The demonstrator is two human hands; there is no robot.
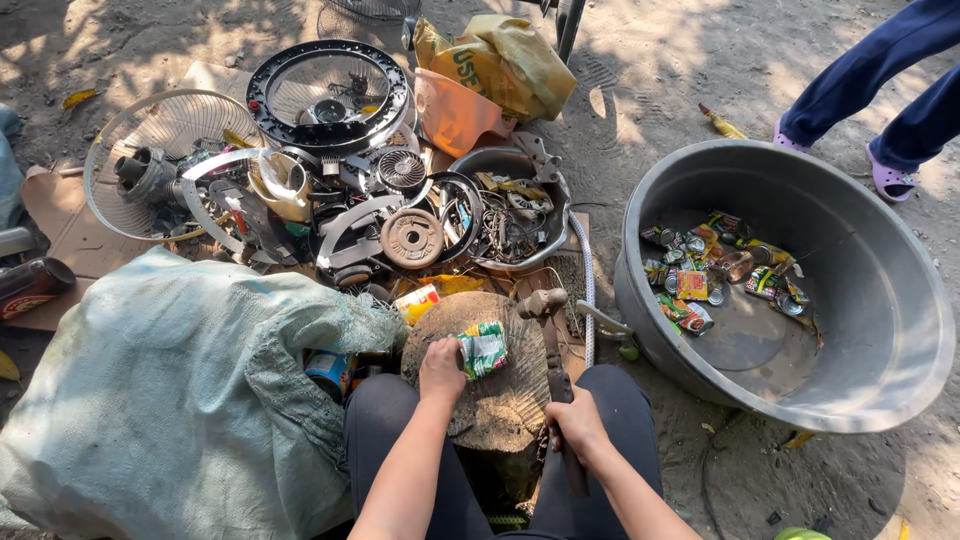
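Here a flattened green can (483,348) lies on the wooden block (500,400), pinned at its near-left edge by the left hand (441,368); the right hand (574,425), farther right, grips a hammer (553,350) whose handle runs away toward the scrap pile (370,190).

L hand (441,369) pins green can (483,348) on stump (490,400); R hand (576,428) grips hammer (553,345).

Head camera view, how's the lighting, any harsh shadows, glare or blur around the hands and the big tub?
Head view: hard sunlight with dappled leaf shadow on the dirt; the grey tub is bright on its right wall and shaded on the left; the left hand holding the flattened can and the right hand on the hammer are sharp; mild wide-angle bending at the edges.
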